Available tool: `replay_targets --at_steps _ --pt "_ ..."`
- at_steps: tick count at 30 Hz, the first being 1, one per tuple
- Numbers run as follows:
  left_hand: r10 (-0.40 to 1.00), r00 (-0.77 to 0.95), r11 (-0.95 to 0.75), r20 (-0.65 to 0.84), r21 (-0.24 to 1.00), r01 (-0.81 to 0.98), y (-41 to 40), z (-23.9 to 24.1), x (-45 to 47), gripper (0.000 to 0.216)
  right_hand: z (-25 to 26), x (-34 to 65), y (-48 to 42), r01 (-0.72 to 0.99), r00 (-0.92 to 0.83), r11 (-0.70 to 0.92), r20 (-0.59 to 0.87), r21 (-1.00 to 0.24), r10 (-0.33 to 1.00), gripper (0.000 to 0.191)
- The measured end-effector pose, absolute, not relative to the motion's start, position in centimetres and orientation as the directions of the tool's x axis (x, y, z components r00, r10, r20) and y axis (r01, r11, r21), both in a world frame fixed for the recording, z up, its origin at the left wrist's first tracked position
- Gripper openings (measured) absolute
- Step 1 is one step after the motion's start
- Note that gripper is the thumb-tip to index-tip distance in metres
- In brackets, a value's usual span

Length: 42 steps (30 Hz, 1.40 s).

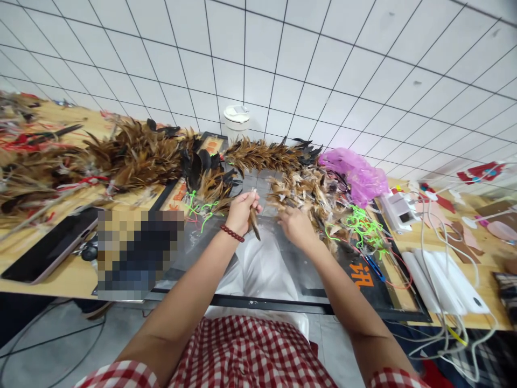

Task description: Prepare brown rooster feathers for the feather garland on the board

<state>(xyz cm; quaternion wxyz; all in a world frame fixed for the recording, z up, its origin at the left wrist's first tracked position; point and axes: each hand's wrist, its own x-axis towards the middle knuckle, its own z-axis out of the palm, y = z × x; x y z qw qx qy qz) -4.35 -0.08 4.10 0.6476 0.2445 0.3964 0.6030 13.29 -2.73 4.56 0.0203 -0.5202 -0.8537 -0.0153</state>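
wooden table (68, 277) runs 9 to 3 o'clock, black mat (388, 302) at centre. big brown feather heap (133, 153) at 10 o'clock, loose feather pile (311, 191) at 1 o'clock, just beside the pink bag (355, 172) at 2. phone (48, 248) at 8, white cup (236, 121) at 12, green cords (363, 226) at 3. left hand (241, 211) at mat centre, closed around a small feather bunch (254, 225) hanging down. right hand (297, 226) just beside it, fingers buried in the loose pile, can't tell the grip.
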Motion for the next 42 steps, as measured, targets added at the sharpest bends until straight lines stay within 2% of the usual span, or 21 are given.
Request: replay_targets --at_steps 3,7,9,14,16,18,22,24,27,29,34,39,42 --pt "0.969 -0.070 0.154 -0.238 0.798 -0.582 -0.2 3.1 -4.4 0.020 4.9 14.6 -4.2 0.837 -0.545 0.545 0.010 -0.046 0.838 0.025" --pt "0.973 -0.092 0.117 -0.212 0.796 -0.593 -0.1 2.3 -4.4 0.020 5.7 15.7 -3.1 0.886 -0.437 0.445 0.087 -0.132 0.895 0.030" --pt "0.974 -0.094 0.111 -0.206 0.799 -0.591 -0.1 2.2 -4.3 0.021 5.7 14.8 -1.4 0.907 -0.401 0.410 0.107 -0.091 0.910 0.030" --pt "0.970 -0.138 0.087 -0.200 0.814 -0.574 -0.1 2.3 -4.4 0.023 4.8 11.1 1.8 0.896 -0.440 0.432 0.079 0.100 0.894 0.026" --pt "0.966 -0.156 0.080 -0.204 0.817 -0.571 -0.1 2.3 -4.5 0.023 4.6 10.7 1.6 0.865 -0.499 0.489 0.079 0.114 0.863 0.025" --pt "0.963 -0.167 0.079 -0.212 0.815 -0.575 -0.1 2.4 -4.6 0.024 4.8 11.5 0.6 0.801 -0.598 0.595 0.108 0.063 0.794 0.024" --pt "0.965 -0.145 0.092 -0.217 0.804 -0.588 -0.3 2.2 -4.2 0.024 5.3 15.3 -2.6 0.618 -0.748 0.773 0.196 -0.142 0.634 0.032" --pt "0.965 -0.135 0.106 -0.224 0.808 -0.580 -0.4 2.1 -3.9 0.024 5.3 17.1 -3.9 0.660 -0.665 0.718 0.272 -0.223 0.696 0.034" --pt "0.964 -0.133 0.118 -0.231 0.818 -0.562 -0.5 2.0 -3.6 0.024 5.1 18.4 -4.8 0.758 -0.443 0.546 0.334 -0.356 0.832 0.026" --pt "0.965 -0.134 0.117 -0.226 0.826 -0.552 -0.5 2.0 -3.5 0.024 4.9 18.2 -4.9 0.794 -0.394 0.479 0.285 -0.373 0.874 0.023" --pt "0.964 -0.150 0.111 -0.221 0.842 -0.527 -0.5 2.1 -3.7 0.025 4.7 16.9 -3.6 0.851 -0.395 0.429 0.170 -0.304 0.903 0.027" --pt "0.969 -0.136 0.109 -0.204 0.856 -0.504 -0.7 2.3 -3.7 0.024 4.6 17.7 -1.7 0.860 -0.332 0.349 0.111 -0.372 0.937 0.027" --pt "0.974 -0.118 0.115 -0.196 0.867 -0.485 -0.8 2.3 -3.5 0.023 3.7 17.9 -1.3 0.849 -0.281 0.253 0.009 -0.463 0.960 0.023"
